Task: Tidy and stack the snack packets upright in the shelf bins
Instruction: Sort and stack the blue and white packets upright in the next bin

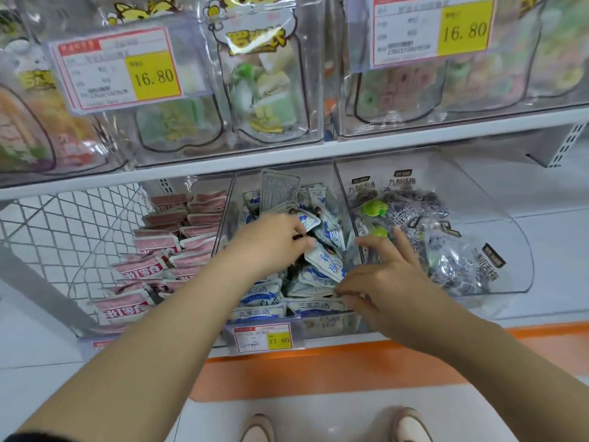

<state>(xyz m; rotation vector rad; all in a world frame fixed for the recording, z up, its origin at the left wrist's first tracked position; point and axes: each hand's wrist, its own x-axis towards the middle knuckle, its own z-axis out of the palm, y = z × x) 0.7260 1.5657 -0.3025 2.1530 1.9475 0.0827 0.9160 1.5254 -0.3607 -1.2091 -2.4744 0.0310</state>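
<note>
Far left, beside a white wire-mesh side panel (63, 224), the flat pink snack packets (159, 244) are sitting in fairly neat rows in their own clear bin; we're not touching those. Our left hand (271, 240) is reaching into the middle clear plastic bin (331, 325), fingers curling down and pinching one of the small blue-and-white snack packets (325, 263). These are lying jumbled in the back half, w/ only the front rows standing. Our right hand (389, 279), apart from the left, is working the same bin's front-right corner: thumb & lower fingers appear to be nipping a packet edge while the index is stretching along the divider. Further right, the dark plum packets in clear wrap (446, 237) are heaping loosely in the third bin. Risks, as we're judging them: pulling from mid-pile is prob. going to knock the standing front rows flat, and the right fingers could be flicking packets over the divider into the plum bin.
</note>
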